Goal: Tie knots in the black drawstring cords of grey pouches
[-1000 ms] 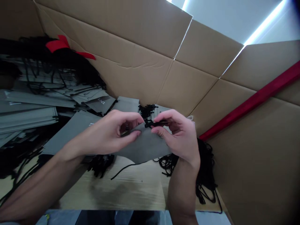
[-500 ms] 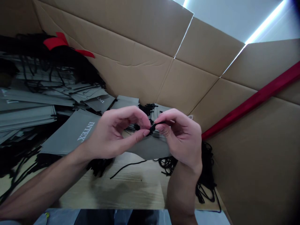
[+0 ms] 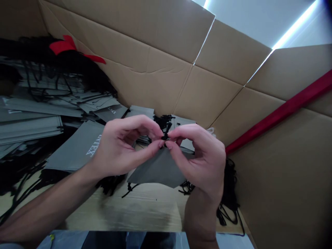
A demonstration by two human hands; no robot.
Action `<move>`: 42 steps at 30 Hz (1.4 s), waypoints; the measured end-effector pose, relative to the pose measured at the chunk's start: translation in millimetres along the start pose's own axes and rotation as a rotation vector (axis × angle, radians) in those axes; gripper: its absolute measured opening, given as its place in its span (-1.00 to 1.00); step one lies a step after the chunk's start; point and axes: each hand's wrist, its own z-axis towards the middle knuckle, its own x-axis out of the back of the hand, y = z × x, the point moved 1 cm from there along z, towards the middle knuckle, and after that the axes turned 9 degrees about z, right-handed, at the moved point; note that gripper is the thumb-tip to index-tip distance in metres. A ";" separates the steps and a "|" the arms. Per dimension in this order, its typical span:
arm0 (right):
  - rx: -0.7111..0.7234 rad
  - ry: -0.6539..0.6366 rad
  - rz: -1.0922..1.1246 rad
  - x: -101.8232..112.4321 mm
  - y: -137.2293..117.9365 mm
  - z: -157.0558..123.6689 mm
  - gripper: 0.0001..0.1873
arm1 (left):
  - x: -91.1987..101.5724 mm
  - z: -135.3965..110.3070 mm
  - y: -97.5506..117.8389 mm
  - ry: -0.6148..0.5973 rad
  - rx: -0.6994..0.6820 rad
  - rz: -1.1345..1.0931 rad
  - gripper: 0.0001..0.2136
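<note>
My left hand pinches a short black cord between thumb and index finger. Opposite it, the thumb and index finger of my right hand close on the same cord, the fingertips of both hands nearly meeting. The cord looks bunched or knotted there, with a stub pointing up. Just below the fingertips a grey card-like piece hangs tilted, apparently from that cord; its upper edge is partly hidden by my fingers. To the left lies a grey piece printed INTEX.
Stacks of grey pieces with black cords fill the left side under a red ribbon. More black cords lie at the right. Cardboard walls enclose the pale tabletop; a dark red strip crosses the right wall.
The grey piece beneath my hands has swung lower and shows more of its face. The cord's stub now points up, and my right fingertips have moved left, closer to my left ones.
</note>
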 end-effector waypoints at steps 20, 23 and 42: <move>-0.246 -0.125 0.100 10.2 0.2 -1.7 -0.83 | 19.5 -3.2 5.5 -0.143 -0.328 0.401 -0.81; -0.225 -0.163 0.062 10.1 -1.7 -0.9 -0.85 | 21.3 -6.6 7.0 -0.162 -0.373 0.494 -0.84; -0.037 -0.096 -0.163 -5.5 -11.1 -1.8 -0.80 | 11.7 -9.7 1.8 -0.026 -0.295 0.487 -0.83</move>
